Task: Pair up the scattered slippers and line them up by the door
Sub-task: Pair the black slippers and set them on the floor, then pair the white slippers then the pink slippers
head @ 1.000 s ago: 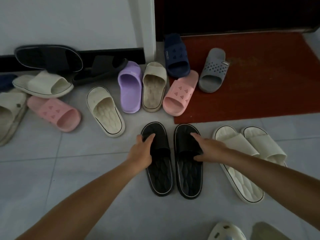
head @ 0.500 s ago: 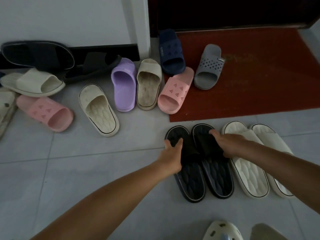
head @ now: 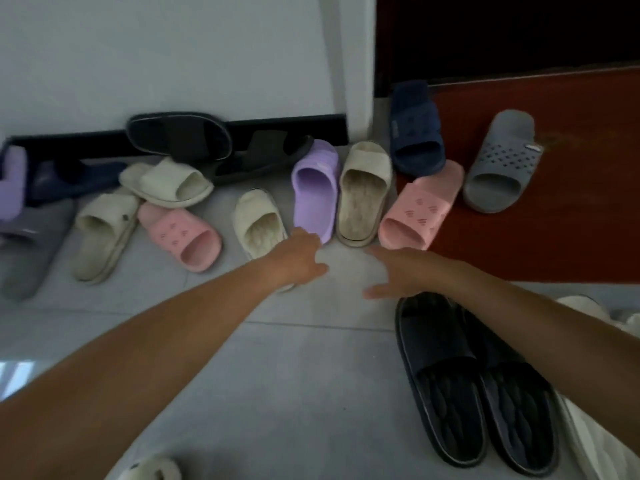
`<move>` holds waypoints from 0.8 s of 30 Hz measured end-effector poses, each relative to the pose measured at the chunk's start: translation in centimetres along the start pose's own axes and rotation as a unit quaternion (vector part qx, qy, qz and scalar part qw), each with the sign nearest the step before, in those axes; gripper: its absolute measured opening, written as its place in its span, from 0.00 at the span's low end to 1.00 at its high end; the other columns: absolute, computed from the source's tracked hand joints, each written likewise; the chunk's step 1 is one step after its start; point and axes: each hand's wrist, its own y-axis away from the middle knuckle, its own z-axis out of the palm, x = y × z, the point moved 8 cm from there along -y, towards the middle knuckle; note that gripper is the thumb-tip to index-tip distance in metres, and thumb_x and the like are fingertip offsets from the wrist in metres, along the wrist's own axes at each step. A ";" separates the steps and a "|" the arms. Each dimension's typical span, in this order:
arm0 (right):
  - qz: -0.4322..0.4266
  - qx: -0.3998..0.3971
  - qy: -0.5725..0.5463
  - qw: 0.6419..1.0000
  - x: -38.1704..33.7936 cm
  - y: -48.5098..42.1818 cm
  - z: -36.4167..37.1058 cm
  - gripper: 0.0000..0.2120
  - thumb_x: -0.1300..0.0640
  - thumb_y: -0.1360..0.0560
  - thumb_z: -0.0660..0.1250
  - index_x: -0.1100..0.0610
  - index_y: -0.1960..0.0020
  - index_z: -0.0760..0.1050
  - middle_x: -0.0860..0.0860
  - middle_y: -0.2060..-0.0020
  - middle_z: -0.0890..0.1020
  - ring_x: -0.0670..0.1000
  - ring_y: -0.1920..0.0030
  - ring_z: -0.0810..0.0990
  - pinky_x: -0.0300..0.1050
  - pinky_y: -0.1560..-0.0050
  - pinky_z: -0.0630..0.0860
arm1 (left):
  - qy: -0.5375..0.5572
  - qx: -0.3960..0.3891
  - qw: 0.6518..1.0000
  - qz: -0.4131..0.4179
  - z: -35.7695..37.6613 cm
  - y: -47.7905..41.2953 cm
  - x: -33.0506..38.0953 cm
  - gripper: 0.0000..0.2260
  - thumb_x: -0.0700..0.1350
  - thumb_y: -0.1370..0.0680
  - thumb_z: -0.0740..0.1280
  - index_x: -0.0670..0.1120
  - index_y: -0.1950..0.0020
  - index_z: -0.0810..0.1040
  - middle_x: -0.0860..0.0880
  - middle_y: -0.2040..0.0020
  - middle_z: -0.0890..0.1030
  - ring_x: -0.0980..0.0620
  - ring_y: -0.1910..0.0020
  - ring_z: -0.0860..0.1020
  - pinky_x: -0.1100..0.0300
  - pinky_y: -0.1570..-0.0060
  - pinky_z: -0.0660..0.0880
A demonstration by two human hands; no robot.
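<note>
A black pair of slippers point(head: 460, 382) lies side by side at the lower right, next to a cream pair point(head: 588, 306) cut off by the frame edge. My left hand point(head: 298, 258) hovers over the heel of a cream slipper point(head: 258, 223), fingers apart and holding nothing. My right hand point(head: 401, 271) is open above bare tile, just below a beige slipper point(head: 363, 192) and a pink slipper point(head: 419, 206). A purple slipper point(head: 315, 185) lies between the cream and beige ones. A second pink slipper point(head: 180, 233) lies further left.
More slippers crowd the wall's black skirting point(head: 294, 123): two black, a cream one point(head: 166, 181), a beige one point(head: 104, 230), grey and purple ones at far left. A navy slipper point(head: 415, 126) and grey slipper point(head: 498, 161) sit on the red doormat point(head: 571, 209).
Both hands have let go of the black pair, which now lies beside the cream pair, and moved up toward the scattered slippers. The camera view has swung left.
</note>
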 end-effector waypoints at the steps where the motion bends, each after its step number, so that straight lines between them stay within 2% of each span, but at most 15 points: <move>1: -0.017 0.005 0.006 1.000 -1.2 -1.1 0.1 0.47 0.32 0.31 0.64 0.49 0.23 0.44 0.52 0.26 0.63 0.55 0.30 0.67 0.44 0.36 0.65 | -0.004 0.011 1.000 -0.019 -0.7 0.2 -1.6 0.26 0.51 0.24 0.66 0.42 0.29 0.65 0.40 0.29 0.64 0.45 0.32 0.67 0.57 0.36 0.66; 3: -0.050 0.002 0.034 0.998 -3.7 -3.3 0.7 0.46 0.31 0.30 0.61 0.47 0.23 0.41 0.53 0.28 0.66 0.55 0.33 0.69 0.46 0.40 0.68 | -0.006 0.017 0.998 -0.062 -1.2 0.8 -4.9 0.27 0.51 0.24 0.67 0.42 0.29 0.64 0.41 0.30 0.65 0.43 0.35 0.71 0.56 0.39 0.68; 6: -0.082 0.004 0.070 0.994 -6.1 -5.5 1.6 0.44 0.31 0.29 0.59 0.45 0.24 0.39 0.54 0.37 0.74 0.55 0.41 0.74 0.45 0.50 0.69 | 0.007 0.023 0.994 -0.108 -1.0 1.4 -8.9 0.30 0.52 0.25 0.67 0.41 0.28 0.61 0.41 0.29 0.64 0.41 0.39 0.74 0.54 0.42 0.70; 10: -0.071 -0.005 0.081 0.994 -7.0 -6.2 2.6 0.44 0.33 0.28 0.60 0.45 0.24 0.38 0.54 0.42 0.75 0.54 0.46 0.76 0.48 0.48 0.73 | 0.024 0.022 0.993 -0.116 -0.1 2.6 -11.0 0.31 0.52 0.25 0.67 0.41 0.28 0.60 0.40 0.31 0.64 0.41 0.43 0.76 0.53 0.46 0.72; 15: -0.052 -0.008 0.095 0.994 -7.7 -6.1 2.5 0.44 0.34 0.27 0.61 0.45 0.24 0.37 0.54 0.41 0.75 0.54 0.44 0.75 0.51 0.43 0.74 | 0.001 0.018 0.995 -0.096 -1.2 3.0 -12.6 0.31 0.52 0.25 0.67 0.42 0.27 0.59 0.41 0.30 0.64 0.42 0.46 0.76 0.56 0.55 0.70; 17: -0.042 -0.010 0.103 0.994 -8.3 -5.8 2.0 0.44 0.35 0.27 0.61 0.46 0.24 0.37 0.55 0.39 0.75 0.55 0.42 0.75 0.50 0.41 0.73 | -0.028 0.029 0.995 -0.089 -2.7 3.1 -13.3 0.31 0.53 0.25 0.66 0.43 0.27 0.59 0.42 0.30 0.64 0.43 0.42 0.75 0.56 0.53 0.71; 18: -0.040 -0.007 0.104 0.994 -8.7 -5.5 1.6 0.44 0.35 0.27 0.61 0.46 0.24 0.37 0.55 0.38 0.74 0.54 0.41 0.74 0.48 0.41 0.72 | -0.034 0.029 0.996 -0.083 -3.5 3.0 -13.7 0.31 0.53 0.25 0.66 0.43 0.27 0.60 0.43 0.30 0.64 0.43 0.41 0.74 0.54 0.48 0.72; 20: -0.037 0.003 0.090 0.995 -9.6 -4.8 0.8 0.43 0.36 0.26 0.61 0.46 0.24 0.37 0.55 0.35 0.73 0.54 0.38 0.74 0.48 0.39 0.72 | -0.013 0.016 0.997 -0.068 -4.5 2.5 -14.3 0.30 0.52 0.25 0.66 0.42 0.28 0.60 0.43 0.29 0.62 0.43 0.42 0.75 0.49 0.43 0.73; 22: -0.028 0.018 0.075 0.997 -9.6 -3.9 0.3 0.42 0.37 0.25 0.60 0.46 0.24 0.37 0.54 0.32 0.70 0.53 0.36 0.72 0.49 0.37 0.71 | 0.005 0.010 0.999 -0.051 -5.4 1.5 -14.8 0.29 0.51 0.24 0.66 0.42 0.28 0.60 0.42 0.29 0.61 0.43 0.42 0.74 0.50 0.41 0.73; 24: -0.001 0.029 0.069 0.997 -8.5 -2.6 0.6 0.42 0.37 0.25 0.59 0.46 0.24 0.36 0.53 0.31 0.69 0.52 0.36 0.72 0.47 0.36 0.70 | -0.003 0.016 0.999 -0.039 -6.1 0.1 -15.8 0.28 0.50 0.24 0.66 0.42 0.28 0.61 0.41 0.29 0.62 0.43 0.37 0.72 0.52 0.38 0.70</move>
